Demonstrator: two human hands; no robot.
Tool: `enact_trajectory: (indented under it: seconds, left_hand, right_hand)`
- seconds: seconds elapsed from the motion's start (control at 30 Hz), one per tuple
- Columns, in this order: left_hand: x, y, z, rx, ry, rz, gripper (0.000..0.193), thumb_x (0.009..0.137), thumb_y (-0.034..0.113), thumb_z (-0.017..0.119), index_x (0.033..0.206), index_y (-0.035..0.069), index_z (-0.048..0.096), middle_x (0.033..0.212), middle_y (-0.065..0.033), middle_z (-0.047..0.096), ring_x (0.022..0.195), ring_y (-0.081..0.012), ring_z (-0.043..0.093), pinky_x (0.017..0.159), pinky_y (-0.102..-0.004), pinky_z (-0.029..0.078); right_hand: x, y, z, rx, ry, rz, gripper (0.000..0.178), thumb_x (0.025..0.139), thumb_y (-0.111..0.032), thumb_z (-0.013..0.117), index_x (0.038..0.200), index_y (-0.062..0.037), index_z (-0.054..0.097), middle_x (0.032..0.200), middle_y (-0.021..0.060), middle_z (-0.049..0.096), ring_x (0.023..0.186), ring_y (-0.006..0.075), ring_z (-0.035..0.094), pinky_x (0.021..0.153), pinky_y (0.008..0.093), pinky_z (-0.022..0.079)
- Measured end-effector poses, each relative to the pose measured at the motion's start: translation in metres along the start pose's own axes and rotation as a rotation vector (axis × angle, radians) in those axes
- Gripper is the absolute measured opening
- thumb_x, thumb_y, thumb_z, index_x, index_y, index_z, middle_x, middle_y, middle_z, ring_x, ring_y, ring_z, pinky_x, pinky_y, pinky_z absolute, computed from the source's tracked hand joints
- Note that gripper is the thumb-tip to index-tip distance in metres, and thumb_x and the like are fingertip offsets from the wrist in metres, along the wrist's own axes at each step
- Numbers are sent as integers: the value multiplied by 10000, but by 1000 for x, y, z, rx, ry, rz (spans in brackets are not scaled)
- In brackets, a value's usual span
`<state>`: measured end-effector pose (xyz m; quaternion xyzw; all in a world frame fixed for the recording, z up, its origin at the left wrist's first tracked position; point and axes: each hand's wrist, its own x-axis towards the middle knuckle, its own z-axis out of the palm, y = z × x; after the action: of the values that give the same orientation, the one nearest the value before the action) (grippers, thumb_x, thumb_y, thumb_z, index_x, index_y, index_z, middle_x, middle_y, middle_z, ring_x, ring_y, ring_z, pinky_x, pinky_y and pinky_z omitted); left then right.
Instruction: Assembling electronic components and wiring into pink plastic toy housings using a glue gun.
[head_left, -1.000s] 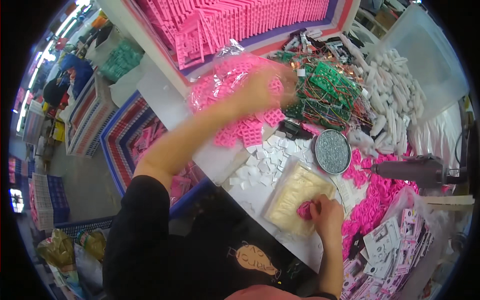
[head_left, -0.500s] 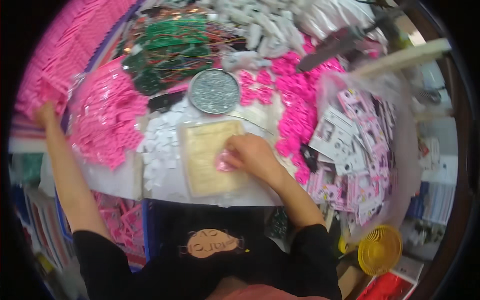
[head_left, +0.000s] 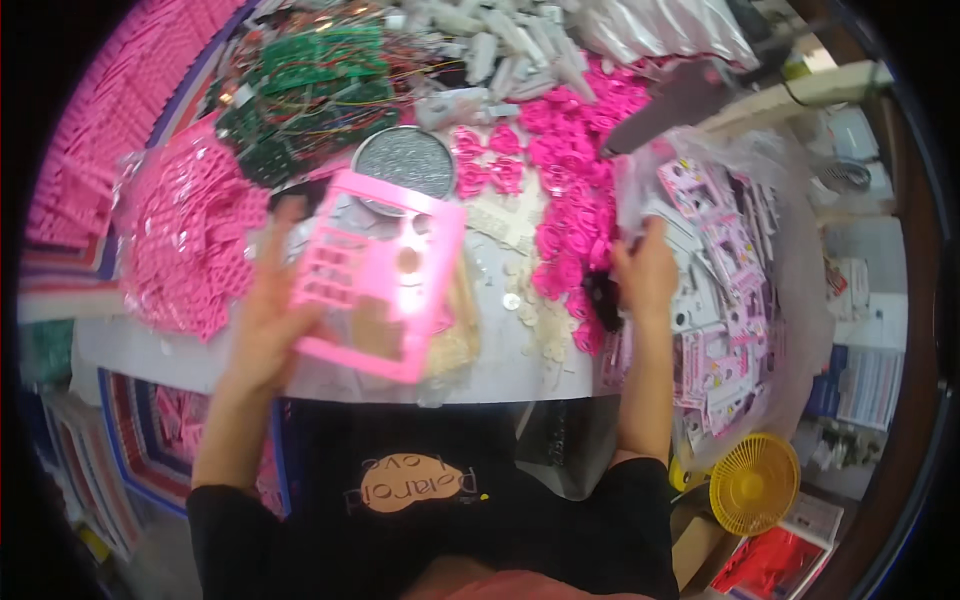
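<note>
— Crowding every bit of the white worktable (head_left: 520, 365): left of the round grey dish (head_left: 405, 160), a bag of pink plastic frames (head_left: 185, 240); behind it, green circuit boards (head_left: 300, 80); right of it, loose pink parts (head_left: 575, 190).

— And holding what?

— Gripping a pink keypad housing (head_left: 378, 275) in the left hand (head_left: 268, 320), just in front of the dish, fingers curled along the housing's left edge, thumb side hidden. Blurring a little, so possibly being gripped only lightly.

— Risking anything?

— Likely slipping from that one-edge hold and dropping onto the beige pad (head_left: 455, 335) underneath, or knocking the dish. Also possibly sweeping small white buttons (head_left: 530, 320) off the front edge.

— Further right?

— Reaching with the right hand (head_left: 645, 275), well right of the dish, into a clear bag of printed cards (head_left: 720, 270); fingers bent onto a card edge, beside a small black piece (head_left: 603, 300). Possibly dragging the bag over.
</note>
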<state>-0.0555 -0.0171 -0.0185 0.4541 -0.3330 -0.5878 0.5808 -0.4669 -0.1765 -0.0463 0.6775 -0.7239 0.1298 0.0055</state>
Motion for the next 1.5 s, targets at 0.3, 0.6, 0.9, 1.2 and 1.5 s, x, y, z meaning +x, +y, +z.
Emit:
enact_trajectory:
  seconds: [0.3,0.6,0.9,1.2,1.5]
  left_hand:
    - [-13,-62,15,86,-43,62,555,982,211,564,1471,-16,435,1430,-132,494,1141,-171,568,749,-276,579]
    - [-17,-89,18,-87,-32,8,497,1073,383,432,1355,-21,496,1338,-141,581,1132,-198,641,976,-353,528]
    - [3,-37,-5,186,-552,-274,802,976,703,399,1244,-17,628,1275,-95,610,1045,-156,653,750,-247,547]
    - [-22,-53,-50,-300,-132,-107,495,965,310,650,1308,-42,589,979,-54,678,892,-164,663,826,-311,537]
    - [-21,-42,-9,622,179,310,380,931,75,576,1293,-33,531,1414,-238,437,1316,-346,440,1129,-448,311]
  right_hand:
    - [-91,-46,-73,1480,-47,37,668,760,-18,759,1367,36,486,923,92,658,758,133,618,671,240,501]
    - [-128,-135,-2,1901,-773,130,536,922,24,585,1422,47,393,966,100,654,815,141,618,785,257,493]
    - [-20,-154,-40,1052,-1692,-785,475,861,-120,710,1286,56,590,746,107,667,561,161,610,505,308,463]
    - [-49,-174,-38,973,-137,-508,612,775,-98,801,1336,-18,569,1204,107,645,1041,228,617,841,390,524]
    - [-148,-172,25,1817,-918,-145,615,912,-16,671,1457,-3,386,1304,88,580,1173,155,579,1017,332,481]
